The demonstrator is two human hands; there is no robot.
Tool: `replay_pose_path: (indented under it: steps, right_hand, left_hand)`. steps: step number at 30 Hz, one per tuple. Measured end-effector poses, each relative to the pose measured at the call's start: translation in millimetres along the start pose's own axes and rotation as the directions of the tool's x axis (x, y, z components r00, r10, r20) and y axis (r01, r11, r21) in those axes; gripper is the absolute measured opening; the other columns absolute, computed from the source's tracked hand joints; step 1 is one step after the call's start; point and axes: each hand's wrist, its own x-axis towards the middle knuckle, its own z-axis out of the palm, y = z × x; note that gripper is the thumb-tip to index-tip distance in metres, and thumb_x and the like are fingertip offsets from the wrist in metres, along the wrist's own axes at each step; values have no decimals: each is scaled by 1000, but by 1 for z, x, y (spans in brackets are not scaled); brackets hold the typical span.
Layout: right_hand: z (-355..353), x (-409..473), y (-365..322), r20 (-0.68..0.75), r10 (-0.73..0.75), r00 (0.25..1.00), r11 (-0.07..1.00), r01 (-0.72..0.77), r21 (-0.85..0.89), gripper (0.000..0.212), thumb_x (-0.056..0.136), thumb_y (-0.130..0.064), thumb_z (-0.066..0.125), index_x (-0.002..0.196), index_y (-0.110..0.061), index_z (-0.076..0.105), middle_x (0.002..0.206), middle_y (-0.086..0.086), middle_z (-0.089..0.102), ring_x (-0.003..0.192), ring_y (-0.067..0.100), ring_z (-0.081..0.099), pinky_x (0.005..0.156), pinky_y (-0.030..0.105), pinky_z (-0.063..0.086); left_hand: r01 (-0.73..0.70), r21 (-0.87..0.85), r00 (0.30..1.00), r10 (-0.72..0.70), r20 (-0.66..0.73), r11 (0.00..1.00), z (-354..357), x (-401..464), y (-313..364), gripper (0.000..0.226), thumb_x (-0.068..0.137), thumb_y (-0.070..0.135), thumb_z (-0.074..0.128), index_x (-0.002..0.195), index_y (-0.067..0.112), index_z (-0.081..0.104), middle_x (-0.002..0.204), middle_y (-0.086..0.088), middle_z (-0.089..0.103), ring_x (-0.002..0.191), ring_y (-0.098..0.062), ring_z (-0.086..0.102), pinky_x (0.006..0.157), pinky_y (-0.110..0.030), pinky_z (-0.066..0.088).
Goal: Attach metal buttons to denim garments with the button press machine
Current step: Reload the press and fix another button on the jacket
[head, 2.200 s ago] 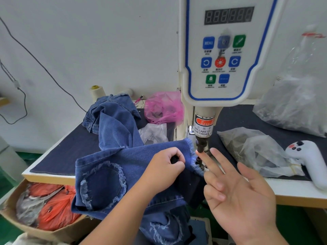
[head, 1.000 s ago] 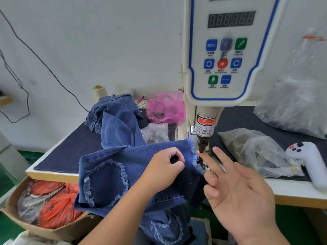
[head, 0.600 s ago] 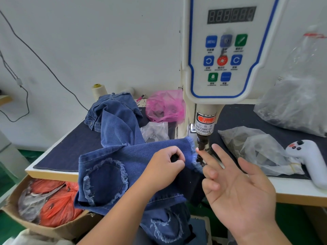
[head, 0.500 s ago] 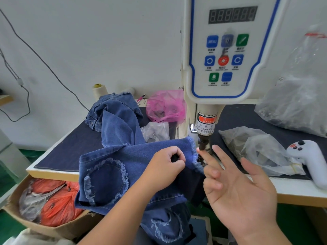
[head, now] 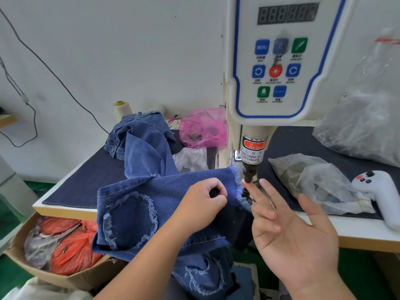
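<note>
A blue denim garment point(head: 151, 191) with frayed round patches hangs over the table's front edge. My left hand point(head: 203, 198) grips its frayed edge just left of the press head point(head: 247, 174) of the white button press machine point(head: 275, 61). My right hand point(head: 287, 226) is spread, palm up, and its index fingertip touches the dark punch under the red warning label. No button can be made out at the punch.
A pink plastic bag point(head: 203, 128) and a second pile of denim point(head: 138, 135) lie behind. Clear bags point(head: 313, 176) and a white handheld controller point(head: 381, 191) lie on the dark table point(head: 71, 185) at the right. A cardboard box point(head: 56, 245) with orange bags stands lower left.
Both hands stay nearly where they were. My right hand's ring and little fingers have curled slightly. The view has shifted a little.
</note>
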Motion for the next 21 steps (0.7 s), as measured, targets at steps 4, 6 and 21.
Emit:
replay_pose_path:
  steps: [4,6,21]
  right_hand:
    - [0,2,1,-8,13,1000,999,-14,-43,86,53,-16,81,134,-10,54,134,23,59,52,14,49,41,23,44]
    - [0,4,2,-32,10,999,997,-12,-77,89,48,-15,83,133,-10,56,132,21,61,51,14,48,40,23,43]
    - [-1,6,1,-90,-9,996,993,-2,-116,79,52,-17,77,128,-8,60,129,20,63,50,13,48,39,22,42]
  left_hand:
    - [-1,5,1000,1,-6,1000,0,0,0,17,78,8,53,72,22,58,55,17,52,46,-1,39,45,-10,32]
    - [-3,8,1000,3,-6,1000,0,0,0,17,78,8,53,72,22,58,55,17,52,46,-1,38,45,-10,32]
    - [-5,1,1000,5,-5,1000,-1,1,1,18,78,7,51,71,22,58,53,18,51,45,0,38,44,-8,31]
